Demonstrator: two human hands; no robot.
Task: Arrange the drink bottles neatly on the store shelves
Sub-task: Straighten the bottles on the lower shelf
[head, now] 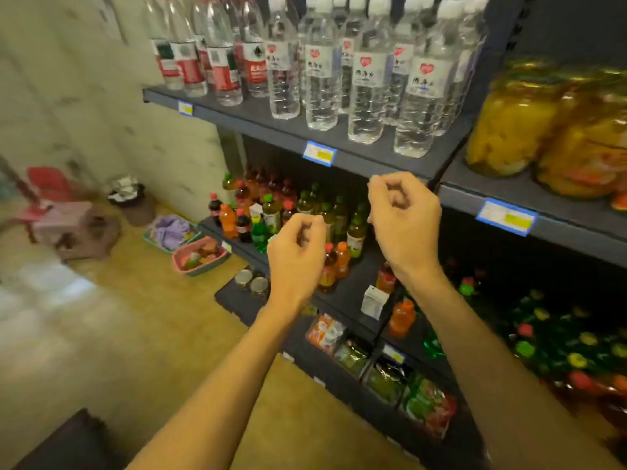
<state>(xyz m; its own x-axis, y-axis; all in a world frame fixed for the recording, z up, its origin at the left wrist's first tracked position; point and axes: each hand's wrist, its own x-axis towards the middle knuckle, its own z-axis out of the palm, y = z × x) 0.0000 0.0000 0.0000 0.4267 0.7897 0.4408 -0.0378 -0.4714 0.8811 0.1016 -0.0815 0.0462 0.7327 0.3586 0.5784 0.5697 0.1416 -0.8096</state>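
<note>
Clear plastic water bottles (368,79) with white caps are seen standing in staggered rows on the upper shelf (271,127), toward 12 o'clock; a second group with red caps and red labels (217,59) is ranged beside them toward 11 o'clock. Blue price tags (319,153) are fixed to the shelf's front edge. Both hands are raised in front of the shelving, apart from every bottle. The left hand (296,252) is held with fingers curled loosely inward and nothing gripped; the right hand (403,218), just beside it toward 1 o'clock, is curled likewise and empty. Behind the hands, a lower shelf (346,293) is crowded with small drink bottles (271,212) in orange, green and dark tones, some standing out of line. At 2 o'clock, large jars (515,123) of what seems to be yellow fruit are blurred. At 9 o'clock, baskets (198,256) rest on the floor (142,317).
</note>
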